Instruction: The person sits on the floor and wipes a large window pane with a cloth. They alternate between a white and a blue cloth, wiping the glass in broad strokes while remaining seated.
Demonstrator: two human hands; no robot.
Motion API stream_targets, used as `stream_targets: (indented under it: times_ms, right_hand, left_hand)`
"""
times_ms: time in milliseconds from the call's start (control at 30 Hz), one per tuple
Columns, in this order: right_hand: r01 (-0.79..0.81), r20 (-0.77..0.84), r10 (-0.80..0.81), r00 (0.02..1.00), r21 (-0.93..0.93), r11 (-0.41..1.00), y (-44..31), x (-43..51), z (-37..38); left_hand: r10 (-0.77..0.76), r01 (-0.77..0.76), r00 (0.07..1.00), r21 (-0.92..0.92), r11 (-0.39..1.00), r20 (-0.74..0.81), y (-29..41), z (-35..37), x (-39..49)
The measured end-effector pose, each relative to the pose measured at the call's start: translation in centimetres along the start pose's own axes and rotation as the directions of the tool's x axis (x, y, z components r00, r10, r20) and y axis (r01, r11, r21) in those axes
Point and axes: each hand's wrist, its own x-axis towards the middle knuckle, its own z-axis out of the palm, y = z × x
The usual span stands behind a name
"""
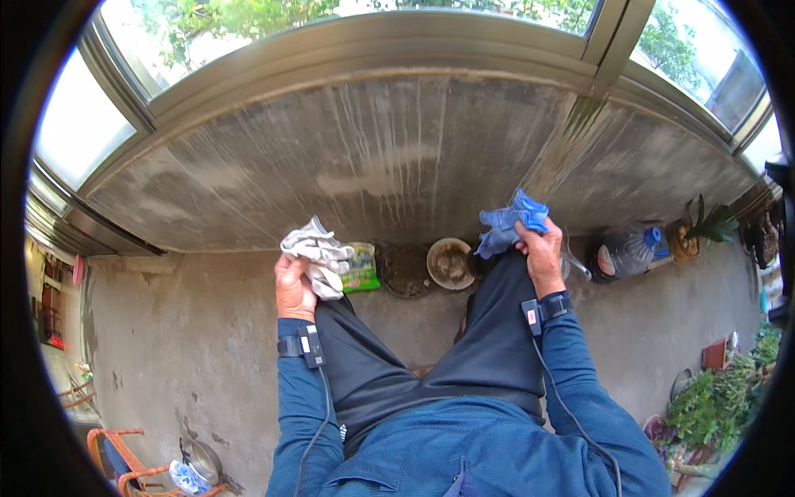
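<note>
My left hand grips a bunched pair of white fabric gloves above my left knee. Over my right knee, my right hand pinches crumpled blue gloves, which look thin and rubbery. Behind the white gloves a green and yellow plastic packet stands on the floor by the wall. Beside it are a dark round pot of soil and a white bowl with soil-like matter in it. A band with a small cabled device sits on each of my wrists.
At the right stand a large clear plastic bottle with a blue cap and a potted plant. Leafy plants fill the lower right. A metal pan and an orange-framed chair are at the lower left. A concrete wall rises ahead under windows.
</note>
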Motion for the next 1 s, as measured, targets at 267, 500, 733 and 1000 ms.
stream_targets:
  times_ms: [267,500,733,1000]
  right_hand:
    - [-0.007,0.002,0.007,1.0,0.077,0.997,0.8,0.1,-0.7]
    - [-0.017,-0.025,0.015,1.0,-0.081,0.997,-0.2,-0.2,-0.3]
    - [-0.009,0.006,0.009,1.0,-0.043,0.999,-2.7,-0.9,0.7]
    - [0.007,0.045,-0.004,0.999,-0.064,0.998,-3.3,-1.5,2.0]
  left_hand:
    - [0.004,-0.004,0.998,-0.001,1.0,-0.055,0.3,-0.2,0.0]
    - [-0.04,0.041,0.999,0.029,0.999,-0.032,0.3,-1.0,-0.2]
    - [0.038,-0.032,0.993,0.055,0.998,-0.111,0.2,1.8,-0.3]
    - [-0.043,0.043,0.999,-0.017,0.999,-0.032,0.1,2.2,0.3]
